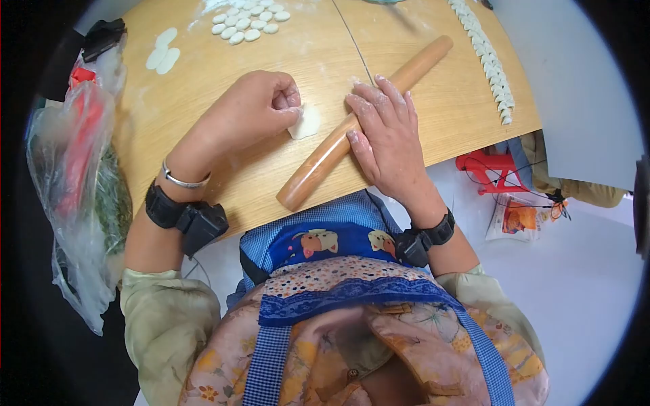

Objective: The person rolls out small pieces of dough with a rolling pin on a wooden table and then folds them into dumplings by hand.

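My left hand (261, 105) is closed, with thumb and fingers pinching the edge of a small dough wrapper (307, 123) on the wooden table. To its right, my right hand (386, 128) lies over a wooden rolling pin (318, 166), fingers dusted with flour and resting across it. The pin lies at a slant, its near end by the table's front edge and just right of the wrapper.
Several flattened dough pieces (245, 24) sit at the back. A few rolled wrappers (163, 53) lie at the left. A row of folded dumplings (489, 64) runs along the right side. A plastic bag (74, 169) with greens hangs at the left edge; a red stool (491, 169) stands below.
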`<state>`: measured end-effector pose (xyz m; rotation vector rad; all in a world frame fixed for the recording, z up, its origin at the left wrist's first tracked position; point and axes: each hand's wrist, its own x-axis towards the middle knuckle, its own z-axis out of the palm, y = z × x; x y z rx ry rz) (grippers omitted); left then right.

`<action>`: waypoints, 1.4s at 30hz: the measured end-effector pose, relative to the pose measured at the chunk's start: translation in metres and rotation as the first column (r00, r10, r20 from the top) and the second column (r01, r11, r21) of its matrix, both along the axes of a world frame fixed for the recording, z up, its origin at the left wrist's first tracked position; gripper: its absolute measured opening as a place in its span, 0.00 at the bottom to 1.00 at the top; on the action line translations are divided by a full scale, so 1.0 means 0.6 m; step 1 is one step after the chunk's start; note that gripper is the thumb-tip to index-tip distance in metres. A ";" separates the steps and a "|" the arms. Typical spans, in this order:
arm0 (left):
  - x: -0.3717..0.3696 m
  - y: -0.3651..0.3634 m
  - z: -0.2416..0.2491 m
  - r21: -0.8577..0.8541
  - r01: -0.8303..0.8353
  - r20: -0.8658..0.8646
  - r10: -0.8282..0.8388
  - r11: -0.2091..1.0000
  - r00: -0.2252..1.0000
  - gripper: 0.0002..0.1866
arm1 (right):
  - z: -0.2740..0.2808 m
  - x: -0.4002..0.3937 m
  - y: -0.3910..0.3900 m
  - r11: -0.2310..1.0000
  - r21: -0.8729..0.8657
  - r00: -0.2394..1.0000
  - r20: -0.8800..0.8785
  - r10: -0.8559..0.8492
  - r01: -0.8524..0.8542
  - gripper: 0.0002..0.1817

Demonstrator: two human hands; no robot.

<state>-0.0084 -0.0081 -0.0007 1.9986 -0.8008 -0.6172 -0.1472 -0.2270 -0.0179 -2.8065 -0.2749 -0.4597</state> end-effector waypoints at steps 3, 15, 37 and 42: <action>0.002 0.000 0.010 0.049 0.014 -0.014 -0.014 0.999 1.000 0.05 | 0.001 0.011 0.006 1.000 -0.019 1.000 0.016 -0.002 0.002 0.23; 0.011 0.007 -0.006 0.027 0.033 0.087 -0.035 0.999 0.996 0.09 | -0.008 0.131 0.053 0.995 -0.095 0.995 0.095 0.022 -0.012 0.24; -0.009 -0.004 0.008 0.102 0.029 0.161 -0.046 0.994 0.986 0.08 | -0.004 0.004 -0.006 1.000 0.006 1.000 -0.019 -0.010 0.010 0.27; -0.004 -0.002 0.002 0.051 0.000 0.174 -0.009 0.999 0.985 0.07 | -0.004 0.010 -0.002 1.000 -0.029 1.000 0.001 -0.013 0.013 0.26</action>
